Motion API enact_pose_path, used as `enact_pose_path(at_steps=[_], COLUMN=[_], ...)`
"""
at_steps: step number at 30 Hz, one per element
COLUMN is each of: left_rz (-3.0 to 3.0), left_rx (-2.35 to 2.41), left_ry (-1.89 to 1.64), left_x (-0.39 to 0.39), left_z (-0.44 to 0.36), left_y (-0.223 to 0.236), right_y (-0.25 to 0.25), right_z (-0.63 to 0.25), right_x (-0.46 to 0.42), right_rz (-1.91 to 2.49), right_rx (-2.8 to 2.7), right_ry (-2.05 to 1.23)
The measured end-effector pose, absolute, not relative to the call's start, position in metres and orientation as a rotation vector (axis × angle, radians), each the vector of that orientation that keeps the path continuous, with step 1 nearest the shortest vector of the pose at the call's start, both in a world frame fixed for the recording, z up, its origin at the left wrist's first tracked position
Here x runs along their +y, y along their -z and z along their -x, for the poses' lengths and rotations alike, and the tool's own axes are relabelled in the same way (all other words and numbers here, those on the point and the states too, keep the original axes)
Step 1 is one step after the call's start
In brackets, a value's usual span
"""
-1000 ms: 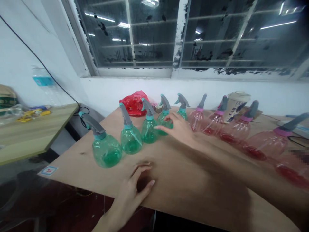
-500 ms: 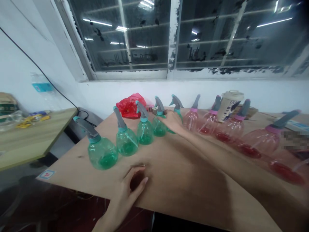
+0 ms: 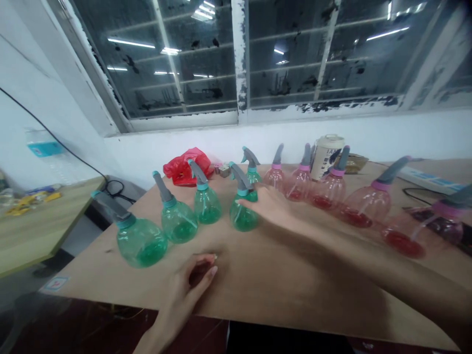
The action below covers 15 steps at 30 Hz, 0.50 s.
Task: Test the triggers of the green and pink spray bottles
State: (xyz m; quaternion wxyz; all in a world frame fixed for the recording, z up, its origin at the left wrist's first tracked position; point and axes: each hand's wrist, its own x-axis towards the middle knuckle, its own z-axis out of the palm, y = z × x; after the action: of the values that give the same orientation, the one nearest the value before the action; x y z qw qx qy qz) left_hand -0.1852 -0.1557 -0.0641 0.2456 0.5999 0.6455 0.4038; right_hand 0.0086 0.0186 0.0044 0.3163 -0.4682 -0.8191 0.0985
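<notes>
My right hand (image 3: 271, 204) is closed around the body of a green spray bottle (image 3: 243, 216) with a grey trigger head. This bottle stands out in front of the row, upright or nearly so. Just behind it is another green spray bottle (image 3: 252, 173). To its left come a third green bottle (image 3: 207, 204), a fourth (image 3: 179, 221) and, nearest the table corner, a larger-looking one (image 3: 142, 241). My left hand (image 3: 195, 278) hovers or rests low over the near table edge, fingers curled, thumb and forefinger apart, nothing in it.
Several pink spray bottles (image 3: 330, 189) with red liquid run along the right. Behind them stands a paper cup (image 3: 326, 155). A red plastic bag (image 3: 188, 166) lies by the wall, and a power strip (image 3: 429, 179) at right. Another table (image 3: 47, 221) is at left.
My right hand has reached the green bottle, gripped it and drawn it toward me out of the row. The view has swung to the right. My left hand has barely moved.
</notes>
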Motion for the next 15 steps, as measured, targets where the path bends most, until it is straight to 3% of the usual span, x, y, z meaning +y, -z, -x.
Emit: enact_pose_path(at_steps=[6,15], left_rz=[-1.722,-2.0], left_rx=[1.559,1.227], left_ry=[-0.978,-0.973], left_x=[-0.11,-0.047], left_z=[0.142,0.051], left_y=[0.052,0.062], right_y=[-0.004,0.0], right_z=[-0.069,-0.142], right_x=[-0.015,-0.028], right_rz=[0.985,1.009], right_rx=[-2.217,-2.198], right_ry=[-0.39,-0.491])
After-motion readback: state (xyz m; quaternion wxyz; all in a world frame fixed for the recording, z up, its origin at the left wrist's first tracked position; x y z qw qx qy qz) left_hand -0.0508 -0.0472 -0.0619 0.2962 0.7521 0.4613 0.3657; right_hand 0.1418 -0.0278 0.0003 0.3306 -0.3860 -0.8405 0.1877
